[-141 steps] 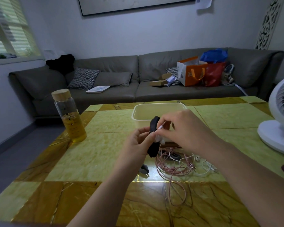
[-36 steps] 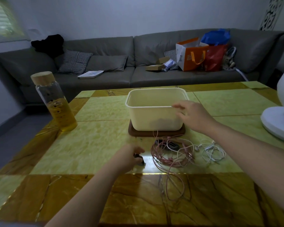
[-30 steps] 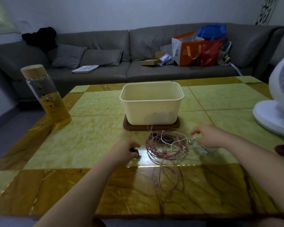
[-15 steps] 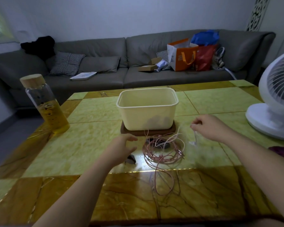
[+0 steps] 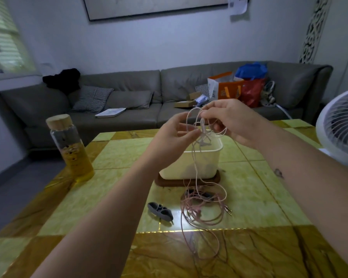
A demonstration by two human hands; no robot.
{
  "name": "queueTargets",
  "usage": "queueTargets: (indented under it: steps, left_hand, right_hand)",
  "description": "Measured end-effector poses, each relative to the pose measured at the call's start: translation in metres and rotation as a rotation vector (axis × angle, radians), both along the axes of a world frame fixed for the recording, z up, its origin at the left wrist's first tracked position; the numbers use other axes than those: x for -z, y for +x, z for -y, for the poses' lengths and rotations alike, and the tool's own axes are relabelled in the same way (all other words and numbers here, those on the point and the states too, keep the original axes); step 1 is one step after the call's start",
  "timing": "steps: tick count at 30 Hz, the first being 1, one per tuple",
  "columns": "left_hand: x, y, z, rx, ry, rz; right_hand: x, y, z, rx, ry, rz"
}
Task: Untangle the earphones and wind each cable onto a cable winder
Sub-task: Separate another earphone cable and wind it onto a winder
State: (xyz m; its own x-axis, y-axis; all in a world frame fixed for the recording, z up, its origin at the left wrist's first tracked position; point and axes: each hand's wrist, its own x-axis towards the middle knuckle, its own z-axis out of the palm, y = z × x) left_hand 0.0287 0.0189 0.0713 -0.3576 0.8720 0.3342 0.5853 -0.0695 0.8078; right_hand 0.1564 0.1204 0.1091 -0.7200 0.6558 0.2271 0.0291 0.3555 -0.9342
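Head view shows the worktop (image 5: 117, 177) with most of the job ahead of me, by my reckoning. The tub (image 5: 207, 163) stands on its wooden mat (image 5: 169, 182) at the middle; a dark shape (image 5: 189, 169) shows through its wall, but I cannot tell what it is. Just in front of it most of the pink earphone cable (image 5: 203, 205) lies in a loose, crossed heap, with long loops trailing toward me, so the untangling looks barely begun. Both grips are raised above the tub. The left grip (image 5: 173, 137) pinches a strand between thumb and fingers. The right grip (image 5: 229, 121) has its fingers curled round several pale loops lifted out of the heap, with one strand hanging down to the pile. I cannot tell whether these loops belong to one set or two. The grey cable winder (image 5: 160, 211) lies on the worktop just left of the heap with nothing wound on it. Another dark piece (image 5: 205, 194) sits under the heap, possibly a second winder. A metal plug (image 5: 228, 209) pokes out at the heap's right edge. Left to do, as I judge it: free each cable, then wind.
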Motion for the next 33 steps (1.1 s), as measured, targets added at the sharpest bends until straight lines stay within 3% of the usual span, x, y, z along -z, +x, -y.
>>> queueTargets:
  steps: [2, 5, 8, 11, 16, 18, 22, 28, 30, 33]
  left_hand:
    - [-0.003, -0.001, 0.000, -0.005, 0.037, 0.026]
    - [-0.007, -0.009, 0.003, -0.015, 0.077, 0.137]
    - [-0.013, -0.020, 0.006, -0.051, 0.093, 0.186]
    - [-0.013, -0.029, 0.006, -0.065, 0.093, 0.100]
    - [-0.008, -0.041, 0.007, -0.102, 0.065, -0.137]
    - [-0.006, -0.048, 0.010, -0.133, 0.031, -0.206]
    - [-0.001, -0.058, 0.014, -0.195, -0.030, -0.295]
    - [0.005, -0.065, 0.017, -0.342, 0.022, -0.289]
    - [0.006, -0.068, 0.016, -0.423, -0.011, -0.098]
    - [-0.001, -0.067, 0.020, -0.382, -0.097, 0.606]
  right_hand:
    - [-0.004, -0.002, 0.001, -0.059, -0.121, -0.062]
    - [-0.002, -0.003, -0.003, -0.043, -0.124, -0.047]
    - [0.002, -0.003, -0.004, 0.023, 0.061, 0.104]
    - [0.005, -0.005, -0.002, 0.116, 0.330, 0.296]
    - [0.012, -0.010, -0.005, 0.263, 0.518, 0.304]
    - [0.014, -0.009, -0.011, 0.293, 0.398, 0.218]
    - [0.019, -0.008, -0.017, 0.254, -0.107, -0.051]
    - [0.019, -0.009, -0.020, 0.238, -0.375, -0.266]
    - [0.017, -0.010, -0.020, 0.240, -0.447, -0.312]
    - [0.017, -0.009, -0.019, 0.195, -0.453, -0.261]
